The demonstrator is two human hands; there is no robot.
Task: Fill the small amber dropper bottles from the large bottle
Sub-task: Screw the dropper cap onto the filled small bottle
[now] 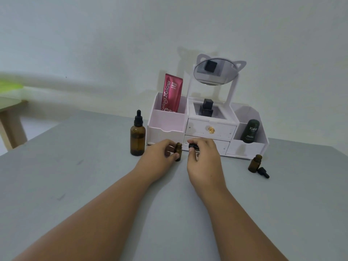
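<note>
My left hand (160, 154) grips a small amber bottle (178, 151) that stands upright on the grey table (75, 185) with its neck uncapped. Just to its right, my right hand (204, 159) pinches a black dropper cap (193, 146), held apart from the bottle's mouth. The large amber bottle (137, 137), with its black dropper top on, stands to the left of my left hand. A second small amber bottle (255, 163) stands uncapped at the right, its black dropper cap (263, 172) lying beside it on the table.
A white organiser (167, 121) with drawers and a cat-ear mirror (215, 71) stands right behind my hands against the wall. It holds a red tube (171, 93), a black bottle (206, 108) and a dark green container (251, 131). A wooden stool (9, 113) is at far left.
</note>
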